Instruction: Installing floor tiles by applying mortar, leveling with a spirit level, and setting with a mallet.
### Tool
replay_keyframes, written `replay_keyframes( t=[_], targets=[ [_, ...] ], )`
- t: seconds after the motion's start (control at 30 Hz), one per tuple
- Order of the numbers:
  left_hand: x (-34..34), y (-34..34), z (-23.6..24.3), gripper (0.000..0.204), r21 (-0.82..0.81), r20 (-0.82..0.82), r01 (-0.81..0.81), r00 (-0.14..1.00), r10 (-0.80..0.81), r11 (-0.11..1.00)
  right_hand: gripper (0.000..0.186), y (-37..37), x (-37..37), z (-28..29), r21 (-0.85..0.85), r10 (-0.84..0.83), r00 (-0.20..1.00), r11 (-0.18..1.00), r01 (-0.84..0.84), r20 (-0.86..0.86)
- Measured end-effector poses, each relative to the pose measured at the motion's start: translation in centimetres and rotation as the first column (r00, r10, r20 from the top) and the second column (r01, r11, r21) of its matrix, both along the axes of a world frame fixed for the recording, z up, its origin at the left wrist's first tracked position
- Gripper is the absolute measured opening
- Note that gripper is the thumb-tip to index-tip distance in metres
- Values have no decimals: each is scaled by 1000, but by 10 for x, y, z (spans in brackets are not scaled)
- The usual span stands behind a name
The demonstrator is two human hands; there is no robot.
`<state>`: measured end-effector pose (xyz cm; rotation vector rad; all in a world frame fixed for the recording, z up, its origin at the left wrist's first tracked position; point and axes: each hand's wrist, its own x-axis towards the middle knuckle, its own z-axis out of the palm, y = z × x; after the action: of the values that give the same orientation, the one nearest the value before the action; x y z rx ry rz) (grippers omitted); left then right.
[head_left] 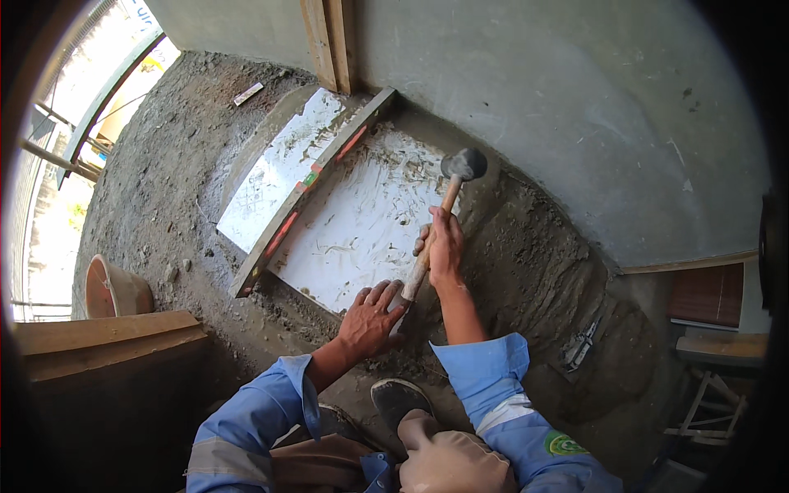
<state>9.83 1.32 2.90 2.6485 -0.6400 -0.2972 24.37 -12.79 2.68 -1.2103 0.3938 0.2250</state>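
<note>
My right hand is closed around the wooden handle of a rubber mallet, whose black head points away from me over the tile's right edge. Beneath it lies a large white floor tile, smeared with grey mortar. Close to the handle's lower end, my left hand has its fingers stretched out at the tile's near edge; whether they press on it I cannot tell. A long spirit level with red marks and a green vial rests across the tile and a second white tile to its left.
Rough grey mortar surrounds the tiles. A bucket stands at the left beside wooden boards. A plastered wall rises at far right, with a wooden post against it. A trowel-like tool lies on the right.
</note>
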Motion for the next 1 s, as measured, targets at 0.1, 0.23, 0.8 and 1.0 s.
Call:
replay_keyframes(
  t=[0.1, 0.23, 0.8, 1.0],
  targets=[
    [0, 11, -4, 77, 36, 13, 63, 998, -63, 997, 54, -23, -3, -1, 96, -92, 984, 990, 107, -152],
    [0, 23, -2, 72, 34, 28, 186, 982, -187, 982, 61, -32, 4, 2, 203, -216, 968, 950, 238, -124],
    [-7, 15, -9, 49, 204, 55, 284, 952, -300, 937, 57, 12, 27, -21, 113, -150, 981, 980, 164, -123],
    [-5, 19, -6, 48, 228, -24, 320, 946, -324, 919, 59, 22, 19, -21, 158, 124, 974, 983, -94, -189]
  ],
)
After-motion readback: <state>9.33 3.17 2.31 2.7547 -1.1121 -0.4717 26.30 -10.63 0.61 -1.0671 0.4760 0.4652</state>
